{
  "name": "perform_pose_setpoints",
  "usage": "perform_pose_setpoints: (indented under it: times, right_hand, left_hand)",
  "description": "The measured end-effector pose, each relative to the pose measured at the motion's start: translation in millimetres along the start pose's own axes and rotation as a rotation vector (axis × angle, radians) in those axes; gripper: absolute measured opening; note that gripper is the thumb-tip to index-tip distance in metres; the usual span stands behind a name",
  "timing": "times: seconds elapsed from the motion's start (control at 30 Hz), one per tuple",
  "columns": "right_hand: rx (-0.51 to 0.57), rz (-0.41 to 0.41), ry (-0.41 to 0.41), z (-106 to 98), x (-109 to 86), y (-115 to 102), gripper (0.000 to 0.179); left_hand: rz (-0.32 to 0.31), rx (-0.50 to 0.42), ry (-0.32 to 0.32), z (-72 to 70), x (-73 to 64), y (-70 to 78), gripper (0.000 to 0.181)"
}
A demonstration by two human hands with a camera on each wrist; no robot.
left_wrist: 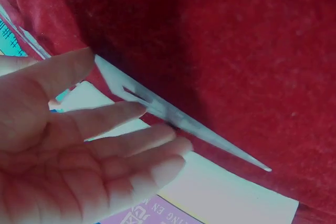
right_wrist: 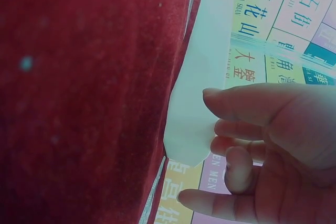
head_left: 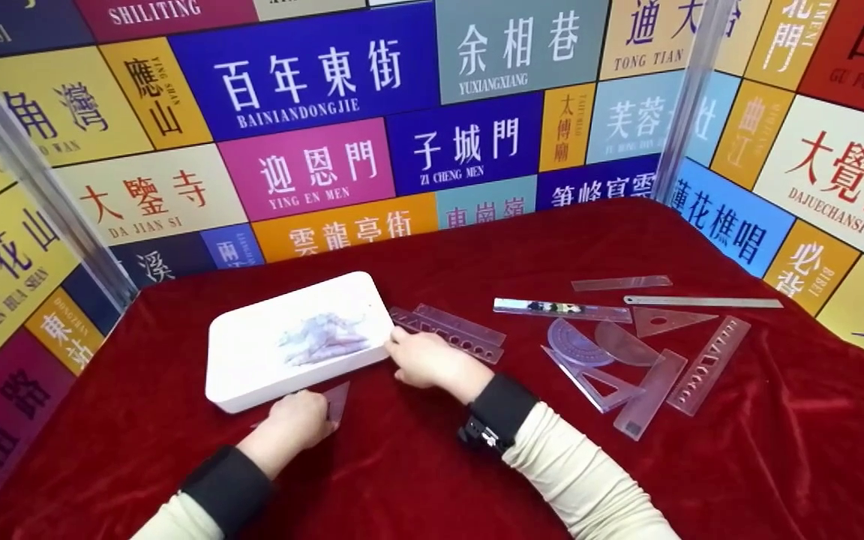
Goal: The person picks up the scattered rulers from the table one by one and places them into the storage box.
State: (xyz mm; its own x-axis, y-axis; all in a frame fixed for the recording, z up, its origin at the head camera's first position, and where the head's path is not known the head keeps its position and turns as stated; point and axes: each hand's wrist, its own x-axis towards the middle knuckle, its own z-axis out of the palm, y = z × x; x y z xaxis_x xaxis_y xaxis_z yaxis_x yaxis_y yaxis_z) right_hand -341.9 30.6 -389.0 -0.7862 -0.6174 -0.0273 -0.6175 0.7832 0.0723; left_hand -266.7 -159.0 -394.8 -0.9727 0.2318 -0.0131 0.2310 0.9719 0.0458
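Observation:
A white rounded box point(head_left: 244, 352) with a faint bluish-purple patch on top lies on the red cloth. My left hand point(head_left: 293, 424) is at its near side, over a clear set square point(head_left: 338, 401). In the left wrist view, the extended fingers point(left_wrist: 131, 111) touch or nearly touch the set square point(left_wrist: 163, 111), with the thumb near one corner. At the box's right end is my right hand point(head_left: 424, 360). The right wrist view shows its fingers point(right_wrist: 239, 129) loosely bent beside the box point(right_wrist: 199, 77); contact cannot be made out.
Two clear rulers with cut-outs point(head_left: 462, 326) lie just beyond my right hand. Farther right are a patterned ruler point(head_left: 563, 308), a metal ruler point(head_left: 702, 302), a protractor point(head_left: 574, 345), set squares point(head_left: 601, 386) and several other clear rulers. A wall of coloured signs point(head_left: 304, 75) stands behind.

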Motion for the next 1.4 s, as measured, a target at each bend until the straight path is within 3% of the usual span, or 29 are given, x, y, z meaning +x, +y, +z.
perform_pose_setpoints:
  times: [0.3, 0.67, 0.9, 1.1, 1.23, 1.4]
  right_hand:
    - [-0.011, 0.002, 0.002, 0, -0.5, 1, 0.044]
    - [-0.006, 0.002, -0.006, 3, 0.9, -1, 0.045]
    - [-0.007, -0.003, -0.001, 1, -0.1, -1, 0.045]
    - [0.002, -0.001, 0.004, -1, -0.8, -1, 0.045]
    - [-0.001, -0.004, 0.003, -1, -1.1, -1, 0.046]
    - [0.005, -0.001, -0.001, -2, -1.6, -1, 0.046]
  left_hand:
    - [0.064, -0.043, 0.028, 0.1, 2.6, -0.5, 0.029]
    - [0.031, -0.036, -0.013, 0.3, 8.1, -1.2, 0.026]
    - [0.007, -0.026, -0.119, -6.1, 10.2, 0.1, 0.028]
    - [-0.023, -0.108, -0.212, -7.8, 14.9, -7.2, 0.037]
    - [-0.048, -0.148, -0.211, -7.1, 15.3, -8.7, 0.031]
    - [-0.060, -0.127, -0.161, -5.7, 13.5, -9.7, 0.036]
